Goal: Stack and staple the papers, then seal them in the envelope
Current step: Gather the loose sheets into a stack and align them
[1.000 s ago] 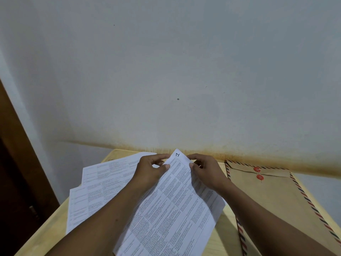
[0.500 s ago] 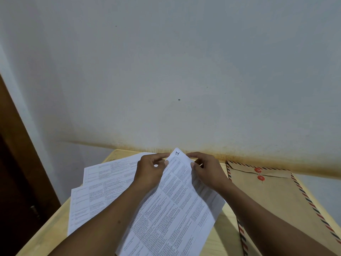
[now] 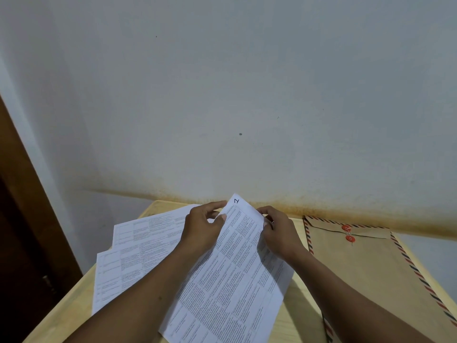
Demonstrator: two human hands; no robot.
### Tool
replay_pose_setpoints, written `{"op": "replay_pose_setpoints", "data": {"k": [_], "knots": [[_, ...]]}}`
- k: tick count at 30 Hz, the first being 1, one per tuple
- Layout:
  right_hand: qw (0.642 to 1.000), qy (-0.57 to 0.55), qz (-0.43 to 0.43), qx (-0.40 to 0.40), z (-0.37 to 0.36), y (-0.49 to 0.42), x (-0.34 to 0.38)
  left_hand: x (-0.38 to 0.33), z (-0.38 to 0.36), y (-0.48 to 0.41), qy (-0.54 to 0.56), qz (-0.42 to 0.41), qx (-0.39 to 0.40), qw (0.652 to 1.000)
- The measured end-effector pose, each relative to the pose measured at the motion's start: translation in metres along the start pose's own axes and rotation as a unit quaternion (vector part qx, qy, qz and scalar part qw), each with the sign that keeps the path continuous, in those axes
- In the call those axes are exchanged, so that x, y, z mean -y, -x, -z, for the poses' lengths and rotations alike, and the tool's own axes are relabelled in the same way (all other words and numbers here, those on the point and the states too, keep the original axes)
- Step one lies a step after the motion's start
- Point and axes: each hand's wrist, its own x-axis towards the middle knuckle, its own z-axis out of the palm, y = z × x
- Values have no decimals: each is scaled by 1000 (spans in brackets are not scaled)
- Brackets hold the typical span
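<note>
The left hand (image 3: 201,229) is pinching the near-left edge of a printed sheet (image 3: 230,280) close to its far corner, thumb on top and forefinger stretching out behind the paper. The right hand (image 3: 279,231) is gripping the opposite edge of the same sheet, fingers curling round it, with a thin ring (image 3: 272,222) showing on one finger. Between the two hands the far corner of the sheet is standing up, and a handwritten mark (image 3: 236,201) is showing on it. The rest of the sheet is sloping back under both wrists toward the person, and whether one page or several are being held there cannot be told.

Out beyond the left hand, and partly under its forearm, two more printed pages (image 3: 138,251) are lying overlapped and askew on the pale wooden table (image 3: 296,318). Just beside the right hand, on its outer side, a brown envelope (image 3: 371,273) with a red and blue striped border is lying flat, its flap sitting closed, with two red string buttons (image 3: 346,228) on it. The right forearm is passing over the envelope's near corner. Ahead of both hands a stained grey wall (image 3: 247,95) is rising from the table's far edge.
</note>
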Motion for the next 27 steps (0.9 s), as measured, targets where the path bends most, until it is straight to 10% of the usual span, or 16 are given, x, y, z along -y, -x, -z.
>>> {"op": "replay_pose_setpoints", "data": {"k": [27], "knots": [[998,-58,27,-10,4,2,9,1,5,-3,9,-1,7,1000]]}}
